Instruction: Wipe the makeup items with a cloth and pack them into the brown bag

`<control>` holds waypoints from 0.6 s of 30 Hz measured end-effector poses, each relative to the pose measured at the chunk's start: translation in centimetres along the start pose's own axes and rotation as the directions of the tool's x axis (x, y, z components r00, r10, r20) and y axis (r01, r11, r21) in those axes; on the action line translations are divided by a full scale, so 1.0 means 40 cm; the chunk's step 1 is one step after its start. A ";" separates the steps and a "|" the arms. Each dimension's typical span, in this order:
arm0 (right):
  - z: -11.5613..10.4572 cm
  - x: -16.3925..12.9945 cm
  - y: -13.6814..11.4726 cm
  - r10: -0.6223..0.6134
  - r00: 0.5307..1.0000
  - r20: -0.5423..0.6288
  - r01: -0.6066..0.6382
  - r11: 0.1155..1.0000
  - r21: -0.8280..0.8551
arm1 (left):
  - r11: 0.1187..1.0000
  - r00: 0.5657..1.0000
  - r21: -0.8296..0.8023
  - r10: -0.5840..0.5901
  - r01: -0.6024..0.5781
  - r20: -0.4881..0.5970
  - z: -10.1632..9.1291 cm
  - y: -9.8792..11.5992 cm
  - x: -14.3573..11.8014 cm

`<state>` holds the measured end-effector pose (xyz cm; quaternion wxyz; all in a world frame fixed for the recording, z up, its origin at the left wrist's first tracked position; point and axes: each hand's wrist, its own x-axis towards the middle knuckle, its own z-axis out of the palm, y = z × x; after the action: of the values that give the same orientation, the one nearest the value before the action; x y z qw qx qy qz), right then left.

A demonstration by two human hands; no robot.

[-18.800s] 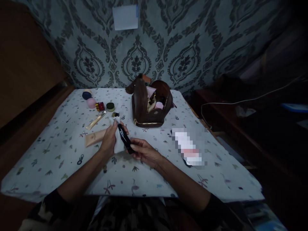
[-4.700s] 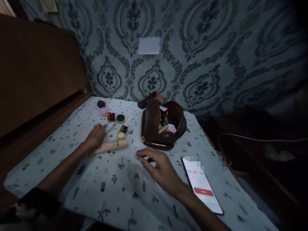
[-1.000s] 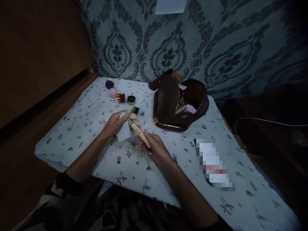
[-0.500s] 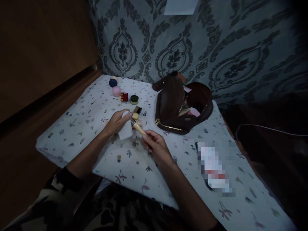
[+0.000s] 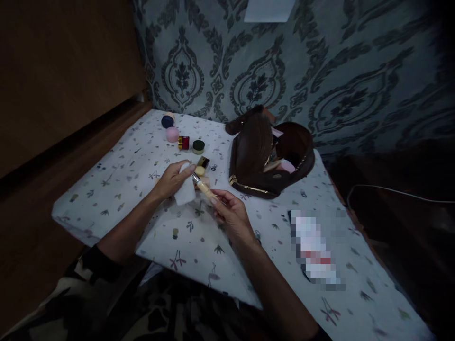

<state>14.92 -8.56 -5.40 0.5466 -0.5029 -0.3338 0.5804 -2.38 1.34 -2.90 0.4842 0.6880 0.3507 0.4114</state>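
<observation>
We note the right hand [image 5: 230,213] pinching the beige handle of a slim makeup brush [image 5: 203,186] near mid-tabletop. Its long axis runs diagonally, the metal-collared tip pointing up-left toward the far left corner. The tip meets a white wipe [image 5: 185,190], which the left hand [image 5: 173,180] grips with fingers curled around it. An open brown pouch [image 5: 265,156] sits nearer the far edge, small jars [image 5: 172,134] toward the far left corner.
</observation>
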 end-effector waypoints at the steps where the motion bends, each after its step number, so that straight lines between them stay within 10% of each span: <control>1: 0.001 -0.001 -0.002 0.021 1.000 0.015 -0.021 1.000 0.011 | 1.000 1.000 -0.007 0.001 -0.001 -0.002 0.000 0.000 0.000; 18: -0.002 -0.002 -0.003 0.058 0.993 0.102 -0.062 0.997 0.039 | 1.000 1.000 -0.017 -0.001 0.000 -0.017 0.002 0.006 -0.001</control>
<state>15.01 -8.62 -5.30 0.5218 -0.4711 -0.3332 0.6283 -2.29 1.19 -2.70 0.4871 0.6804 0.3515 0.4199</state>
